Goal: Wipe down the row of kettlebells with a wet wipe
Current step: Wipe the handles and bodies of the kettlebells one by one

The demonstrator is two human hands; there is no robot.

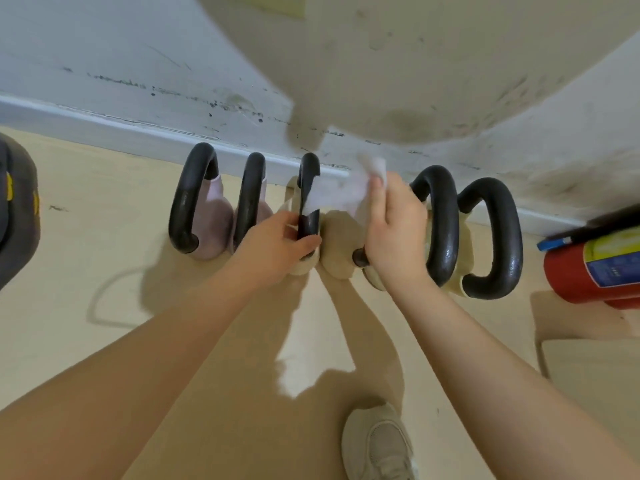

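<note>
nearest the camera, a beige lace-up shoe (379, 445) stands on the pale wooden floor (86, 327), with two bare forearms reaching forward above it. the left hand (277, 245) curls its fingers and thumb round the lower part of a black curved metal handle (309, 195), that of the third kettlebell from the left, a beige one (300, 266) mostly hidden under the hand. the right hand (393, 226) pinches a thin white wet wipe (341, 194) between fingers and thumb; the wipe stretches leftward from that grip to lie against the same black handle, and is blurred. the right hand also covers most of the handle of a second beige kettlebell (341, 240), just beside the first. the row of kettlebells stands on the floor along the white skirting board (104, 124): two dusty-pink kettlebells (216, 223) with black handles on the left, then the beige ones, with two more black-handled beige ones (465, 244) to the right of the hands. a red fire extinguisher (588, 268) lies at the right edge, and a dark rounded object (19, 209) sits at the left edge. behind the row rises a scuffed white wall (121, 53).
</note>
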